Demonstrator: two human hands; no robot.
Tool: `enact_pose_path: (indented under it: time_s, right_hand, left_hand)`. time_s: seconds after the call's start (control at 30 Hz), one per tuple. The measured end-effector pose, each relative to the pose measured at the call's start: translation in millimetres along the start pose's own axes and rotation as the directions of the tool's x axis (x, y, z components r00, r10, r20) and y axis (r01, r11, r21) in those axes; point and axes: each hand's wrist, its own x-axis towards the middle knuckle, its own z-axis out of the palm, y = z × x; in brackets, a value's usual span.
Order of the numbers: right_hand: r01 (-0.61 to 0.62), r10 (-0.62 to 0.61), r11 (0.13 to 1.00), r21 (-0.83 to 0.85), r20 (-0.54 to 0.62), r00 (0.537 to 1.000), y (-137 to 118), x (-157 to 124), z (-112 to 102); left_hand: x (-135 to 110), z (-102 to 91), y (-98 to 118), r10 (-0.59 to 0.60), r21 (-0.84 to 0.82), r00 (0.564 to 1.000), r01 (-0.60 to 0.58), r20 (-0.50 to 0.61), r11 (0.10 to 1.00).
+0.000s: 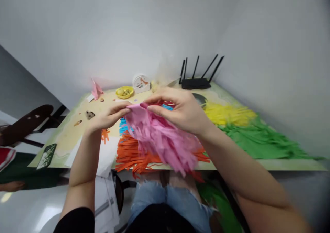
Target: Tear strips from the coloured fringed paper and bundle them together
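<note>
A bunch of pink fringed paper hangs from both of my hands above the table's front edge. My left hand pinches its top left corner. My right hand grips the top edge with fingers pressed together. Under the pink paper lie orange fringed paper and a bit of blue fringed paper on the table.
Yellow fringed paper and green fringed paper lie at the right. A black router, a yellow bowl, a white round holder and a pink folded paper stand along the back wall. White sheets overhang the front left.
</note>
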Motion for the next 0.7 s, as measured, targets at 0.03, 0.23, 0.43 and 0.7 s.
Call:
enact_pose_path:
  time_s: [0.03, 0.23, 0.43, 0.7]
  right_hand:
    - [-0.012, 0.012, 1.000, 0.003, -0.004, 1.000, -0.4, -4.6, -3.4]
    - [-0.093, 0.092, 0.995, -0.036, -0.009, 0.996, -5.2, -22.4, -13.3]
    - [-0.107, 0.126, 0.966, -0.234, 0.070, 0.990, -0.2, -26.7, -9.7]
    - [-0.155, 0.177, 0.684, -0.713, -0.044, 0.983, 14.0, -0.8, 10.0]
  left_hand:
    - [5.7, 5.7, -1.0, -0.001, -0.047, 1.000, 0.002, 0.028, 0.999]
    - [24.0, 30.3, -4.0, -0.043, -0.236, 0.993, 0.067, 0.109, 0.969]
    - [33.9, 34.3, 0.0, -0.040, -0.208, 0.978, 0.083, 0.203, 0.975]
    - [24.3, 60.9, 8.6, 0.156, 0.007, 0.906, -0.167, -0.395, 0.986]
